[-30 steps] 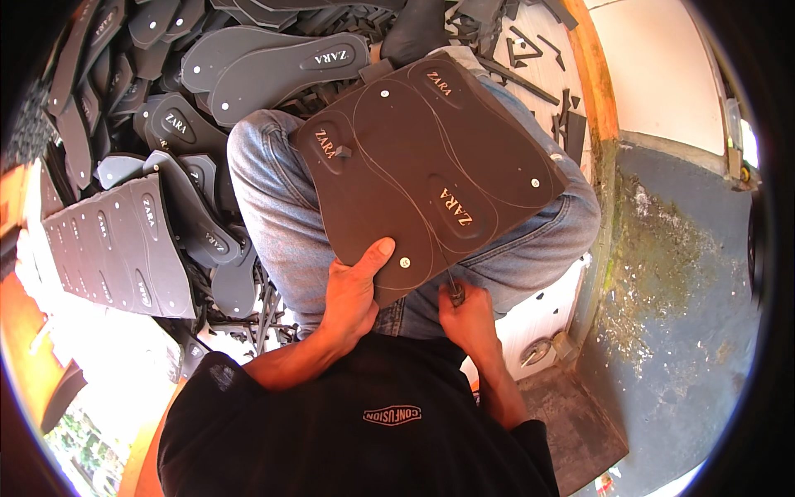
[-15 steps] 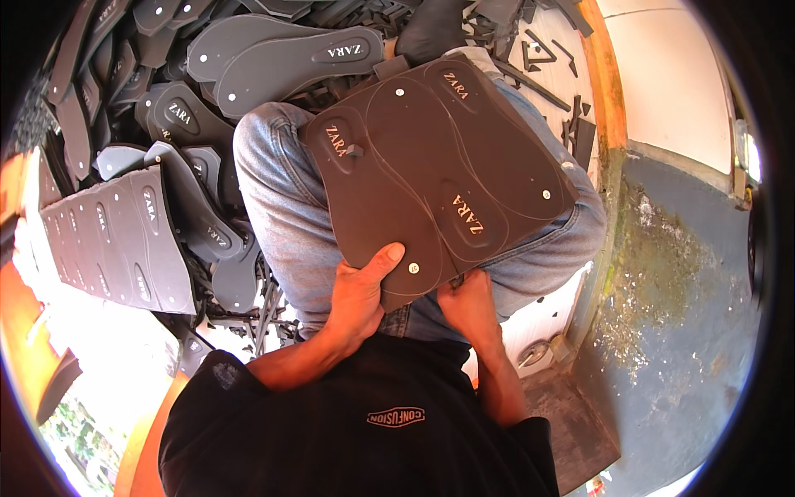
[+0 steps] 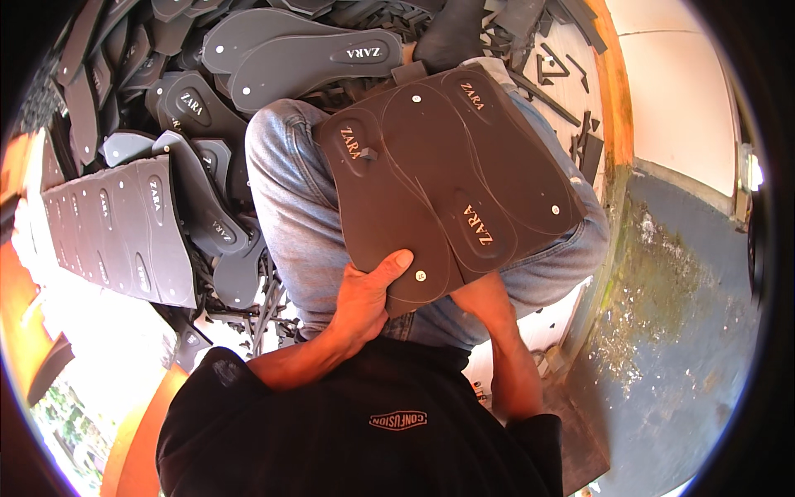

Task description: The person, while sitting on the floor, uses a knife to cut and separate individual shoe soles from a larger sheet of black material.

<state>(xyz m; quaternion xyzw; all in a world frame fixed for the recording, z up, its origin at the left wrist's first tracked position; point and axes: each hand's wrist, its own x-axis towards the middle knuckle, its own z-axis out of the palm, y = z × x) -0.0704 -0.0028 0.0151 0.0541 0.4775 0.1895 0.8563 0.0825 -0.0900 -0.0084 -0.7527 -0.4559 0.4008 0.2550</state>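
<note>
A dark foam sheet (image 3: 397, 199) with sole outlines, oval heel pads and small pale dots rests across my thighs. My left hand (image 3: 368, 290) grips its near left corner, thumb flat on top and fingers folded underneath. Close to the near edge, a slit (image 3: 452, 258) runs into the sheet between two outlined soles. My right hand (image 3: 484, 300) reaches under that edge beside the slit; the sheet covers its fingers and anything in them. A small dark scrap (image 3: 368, 153) lies on the sheet by the left heel pad.
Cut-out soles (image 3: 315, 70) lie heaped beyond my left knee. Another printed foam sheet (image 3: 116, 228) lies at the left. Narrow offcuts (image 3: 563, 70) are scattered on the pale floor at the far right, near an orange edge (image 3: 617, 91). A stained grey-blue floor (image 3: 687, 306) extends at right.
My right hand has gone from a closed fist at the sheet's near edge to farther underneath it. My left hand keeps its hold. The whole view has shifted slightly.
</note>
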